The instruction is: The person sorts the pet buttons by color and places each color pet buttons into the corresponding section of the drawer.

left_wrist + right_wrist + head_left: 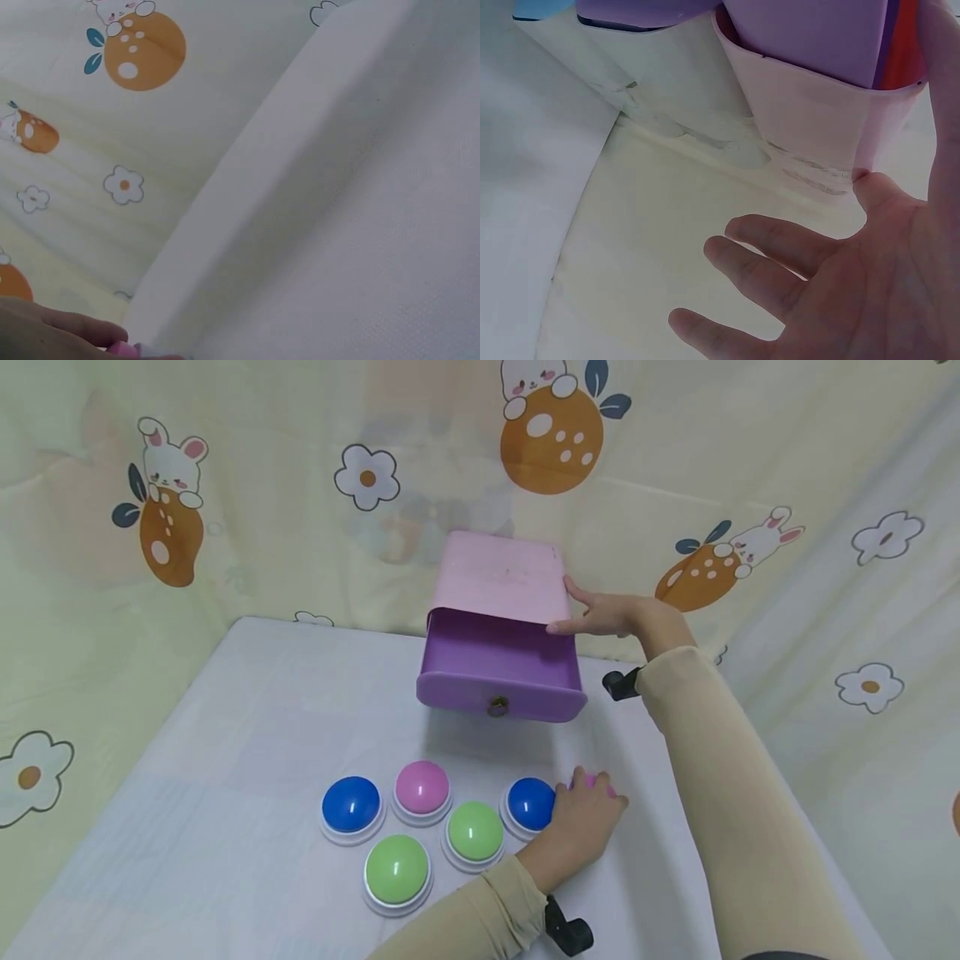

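A pink box (501,577) with a pulled-out purple drawer (498,681) stands at the back of the table, a small round knob on the drawer's front. My right hand (618,614) touches the box's right side. In the right wrist view its thumb meets the pink casing (810,120), while the other fingers are straight and spread. Nearer the front, my left hand (581,827) has its fingers curled over a pink push button (590,781) and grips it, hiding most of it. The left wrist view shows only a sliver of that hand (52,334) and button (124,349).
Left of my left hand, several domed buttons on white bases sit on the white table (247,760): blue (531,803), green (475,831), another green (397,869), pink (422,787) and blue (351,804). A patterned curtain (285,543) hangs close behind the box.
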The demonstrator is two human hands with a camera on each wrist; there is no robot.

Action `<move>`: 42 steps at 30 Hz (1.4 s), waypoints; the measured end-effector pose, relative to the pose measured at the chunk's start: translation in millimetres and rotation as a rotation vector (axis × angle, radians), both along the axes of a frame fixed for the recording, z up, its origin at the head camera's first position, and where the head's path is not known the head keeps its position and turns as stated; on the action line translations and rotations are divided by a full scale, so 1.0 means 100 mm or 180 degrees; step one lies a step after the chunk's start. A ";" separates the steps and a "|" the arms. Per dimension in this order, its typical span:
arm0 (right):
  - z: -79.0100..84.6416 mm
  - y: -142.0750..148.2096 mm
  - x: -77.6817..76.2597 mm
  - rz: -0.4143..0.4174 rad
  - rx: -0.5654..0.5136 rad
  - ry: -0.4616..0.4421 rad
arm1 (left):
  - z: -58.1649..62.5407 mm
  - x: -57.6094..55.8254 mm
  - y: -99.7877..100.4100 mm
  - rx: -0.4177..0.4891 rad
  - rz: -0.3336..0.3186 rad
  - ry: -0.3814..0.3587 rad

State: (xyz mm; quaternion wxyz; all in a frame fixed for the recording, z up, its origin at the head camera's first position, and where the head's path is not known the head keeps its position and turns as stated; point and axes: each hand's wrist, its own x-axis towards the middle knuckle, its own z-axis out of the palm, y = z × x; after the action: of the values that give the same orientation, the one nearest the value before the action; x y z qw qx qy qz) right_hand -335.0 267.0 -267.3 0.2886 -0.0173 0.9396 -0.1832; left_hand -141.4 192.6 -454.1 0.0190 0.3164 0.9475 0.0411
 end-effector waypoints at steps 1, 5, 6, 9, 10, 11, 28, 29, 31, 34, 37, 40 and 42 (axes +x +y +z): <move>0.00 0.00 0.00 -0.0009 -0.0003 -0.0003 | 0.00 0.01 0.00 -0.0004 -0.0012 -0.0005; -0.02 0.00 0.00 0.0021 -0.0016 0.0005 | -0.02 0.03 0.01 0.0003 -0.0078 -0.0047; -0.02 0.00 0.00 0.0024 -0.0017 0.0003 | -0.02 0.04 0.01 0.0005 -0.0096 -0.0059; -0.03 0.00 0.00 0.0033 -0.0034 0.0006 | 0.00 0.05 0.01 -0.0007 -0.0146 -0.0065; -0.02 0.00 0.00 0.0032 -0.0041 0.0006 | 0.01 0.06 0.01 -0.0018 -0.0159 -0.0068; -0.02 0.00 0.00 0.0026 -0.0040 0.0012 | 0.02 0.07 0.01 -0.0029 -0.0174 -0.0055; -0.02 0.00 0.00 -0.0005 0.0022 0.0031 | 0.22 0.16 -0.04 0.0029 -0.0650 -0.0020; -0.01 0.01 0.01 -0.0009 0.0029 0.0035 | 0.24 0.17 -0.04 0.0011 -0.0679 -0.0052; -0.01 0.02 0.02 -0.0008 0.0045 0.0032 | 0.29 0.18 -0.04 -0.0026 -0.0725 -0.0069; 0.00 0.03 0.02 -0.0008 0.0070 0.0012 | 0.35 0.19 -0.05 -0.0041 -0.0767 -0.0082; 0.01 0.03 0.01 0.0011 0.0086 -0.0022 | 0.42 0.19 -0.08 -0.0072 -0.0760 -0.0057; 0.01 0.03 -0.01 0.0065 0.0065 -0.0053 | 0.50 0.19 -0.11 -0.0108 -0.0740 -0.0015; 0.01 0.04 -0.02 0.0098 0.0011 -0.0080 | 0.54 0.18 -0.13 -0.0121 -0.0725 0.0025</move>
State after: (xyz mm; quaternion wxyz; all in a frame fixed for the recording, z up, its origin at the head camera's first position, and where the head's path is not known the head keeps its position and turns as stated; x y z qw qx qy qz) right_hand -337.1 270.8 -266.2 0.3032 -0.0289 0.9358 -0.1773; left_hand -123.2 179.8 -400.3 0.0258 0.4218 0.9061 0.0194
